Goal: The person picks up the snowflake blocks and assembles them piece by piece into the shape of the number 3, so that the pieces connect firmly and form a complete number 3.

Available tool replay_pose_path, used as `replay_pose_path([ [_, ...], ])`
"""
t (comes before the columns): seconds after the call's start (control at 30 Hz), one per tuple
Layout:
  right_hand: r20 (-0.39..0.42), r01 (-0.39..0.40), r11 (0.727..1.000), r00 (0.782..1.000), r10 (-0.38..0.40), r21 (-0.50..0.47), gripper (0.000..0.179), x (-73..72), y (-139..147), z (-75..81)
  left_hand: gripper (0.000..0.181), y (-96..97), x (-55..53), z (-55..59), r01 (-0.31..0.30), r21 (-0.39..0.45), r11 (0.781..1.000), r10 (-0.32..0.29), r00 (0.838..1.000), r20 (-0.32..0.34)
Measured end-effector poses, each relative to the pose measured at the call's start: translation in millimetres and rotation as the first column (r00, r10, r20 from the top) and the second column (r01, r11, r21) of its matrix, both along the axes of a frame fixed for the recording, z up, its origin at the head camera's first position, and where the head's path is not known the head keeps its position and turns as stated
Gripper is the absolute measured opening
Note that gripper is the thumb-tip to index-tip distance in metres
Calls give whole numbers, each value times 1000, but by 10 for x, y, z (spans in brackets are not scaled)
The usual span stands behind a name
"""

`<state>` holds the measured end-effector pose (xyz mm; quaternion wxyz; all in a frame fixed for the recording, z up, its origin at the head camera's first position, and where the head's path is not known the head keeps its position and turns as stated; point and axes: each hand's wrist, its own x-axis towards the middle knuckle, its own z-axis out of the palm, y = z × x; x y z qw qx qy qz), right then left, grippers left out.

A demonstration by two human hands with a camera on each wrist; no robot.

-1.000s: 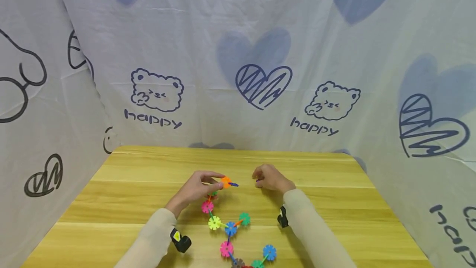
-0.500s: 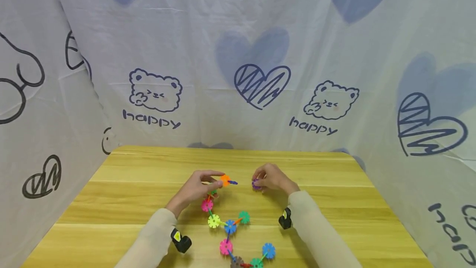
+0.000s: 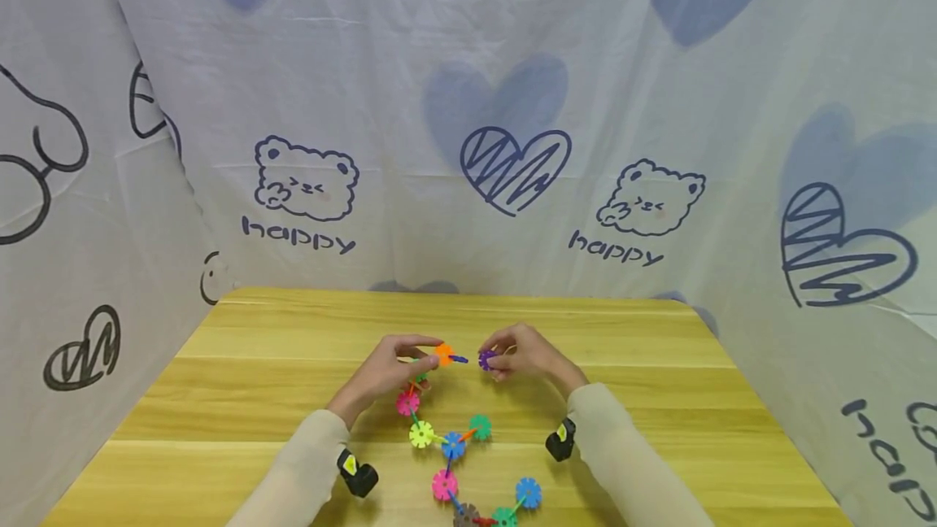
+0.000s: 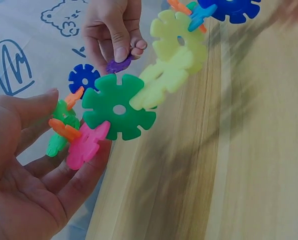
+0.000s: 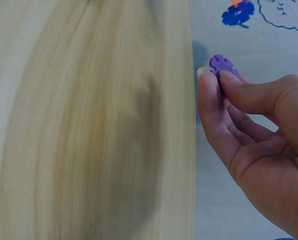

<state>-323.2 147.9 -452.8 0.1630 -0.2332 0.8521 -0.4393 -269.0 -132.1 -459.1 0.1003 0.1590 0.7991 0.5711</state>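
Note:
Between thumb and fingers my left hand (image 3: 388,368) pinches an orange notched plastic disc (image 3: 444,354) at the end of a linked chain. A dark blue disc (image 3: 459,359) is slotted edge-on into it and points right. Pink (image 3: 407,403), yellow (image 3: 421,434) and blue discs (image 3: 453,446) follow down the chain toward me. In the left wrist view a green disc (image 4: 119,107) shows in front of the fingers. My right hand (image 3: 523,352) pinches a loose purple notched disc (image 5: 221,65) by its edge, a short gap from the dark blue one.
More of the chain lies nearer me on the wooden table (image 3: 644,397), with a pink disc (image 3: 444,485), a green branch disc (image 3: 480,427) and a blue end disc (image 3: 529,493). Its near part runs out of the head view. A printed cloth (image 3: 410,210) hangs behind the table.
My right hand has turned the purple disc into view and moved it left, closer to the dark blue one. The left hand stays almost still.

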Motion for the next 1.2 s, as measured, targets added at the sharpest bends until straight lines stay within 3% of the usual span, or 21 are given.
replay_pose_path([
  [0.33, 56, -53, 996, 997, 57, -69, 25, 75, -55, 33, 45, -5, -11, -11, -1, 7, 1000, 1, 1000, 0],
  [0.7, 93, -54, 991, 994, 65, -119, 26, 126, -120, 63, 45, -3, -11, 8, -2, 14, 1000, 2, 1000, 10],
  [1.2, 112, -29, 986, 993, 47, -162, 25, 130, -134, -8, 42, 6, -16, 2, 4, 14, 1000, -5, 1000, 19],
])
